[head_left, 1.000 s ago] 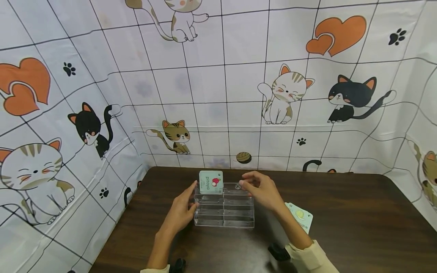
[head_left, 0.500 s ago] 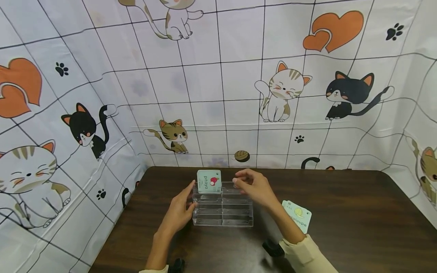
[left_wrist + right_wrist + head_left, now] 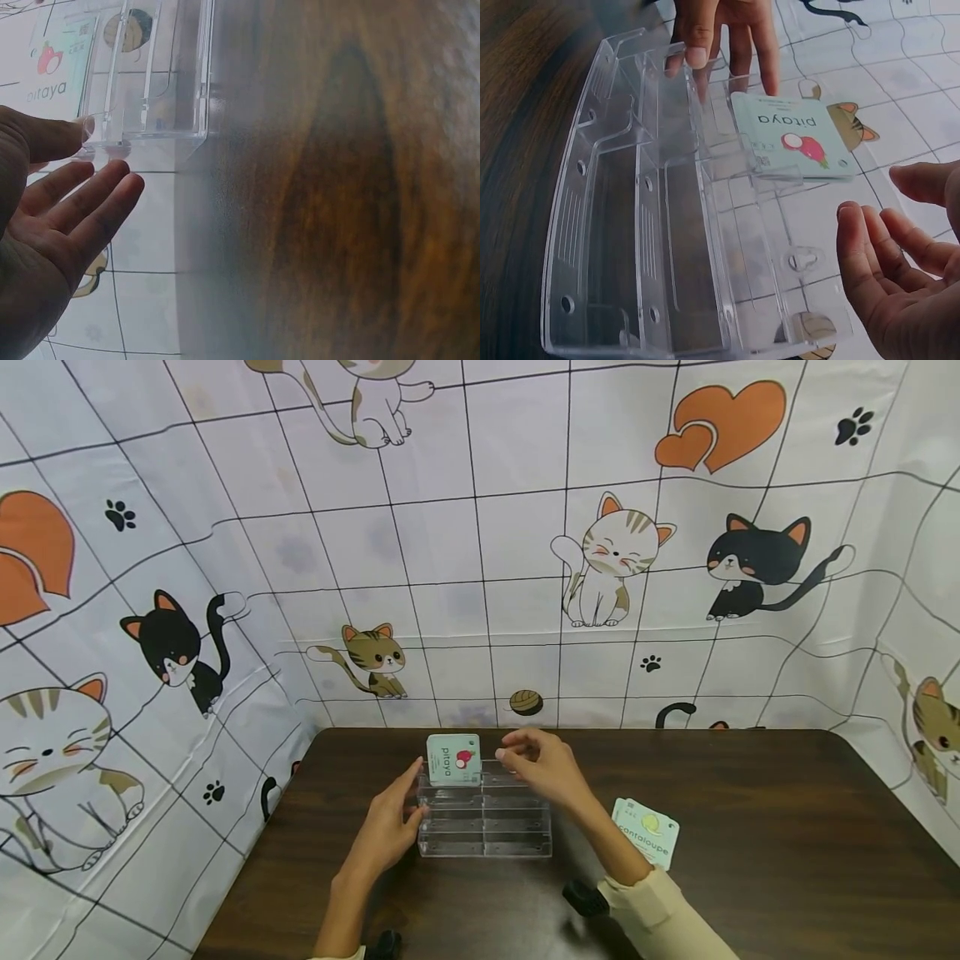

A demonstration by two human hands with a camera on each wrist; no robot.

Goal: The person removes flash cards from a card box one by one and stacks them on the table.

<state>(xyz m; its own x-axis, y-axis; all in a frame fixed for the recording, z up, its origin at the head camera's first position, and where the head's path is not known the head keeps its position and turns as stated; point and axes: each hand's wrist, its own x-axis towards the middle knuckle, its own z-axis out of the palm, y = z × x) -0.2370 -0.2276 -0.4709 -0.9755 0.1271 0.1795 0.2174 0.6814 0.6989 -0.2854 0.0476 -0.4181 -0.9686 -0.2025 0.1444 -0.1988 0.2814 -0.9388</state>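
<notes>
A clear plastic tiered rack (image 3: 517,845), with two columns of slots, sits on the dark wooden table. Cards with a pitaya picture (image 3: 453,760) stand in its rear left slot, their several edges showing in the right wrist view. My left hand (image 3: 386,831) is at the rack's left side, thumb and fingertips touching its clear wall, fingers fairly straight. Over the rear right part of the rack hovers my right hand (image 3: 547,772), fingers loosely bent. The right wrist view shows nothing between its thumb and fingers (image 3: 849,232).
To the right of the rack lies a small stack of cards, the top one marked cantaloupe (image 3: 648,835), partly behind the right forearm. A white cloth (image 3: 450,543) printed with cats and hearts hangs behind the dark table (image 3: 765,860).
My right hand has drifted left over the rack's back row, closer to the pitaya cards. More of the cantaloupe card shows. The left hand keeps its place at the rack.
</notes>
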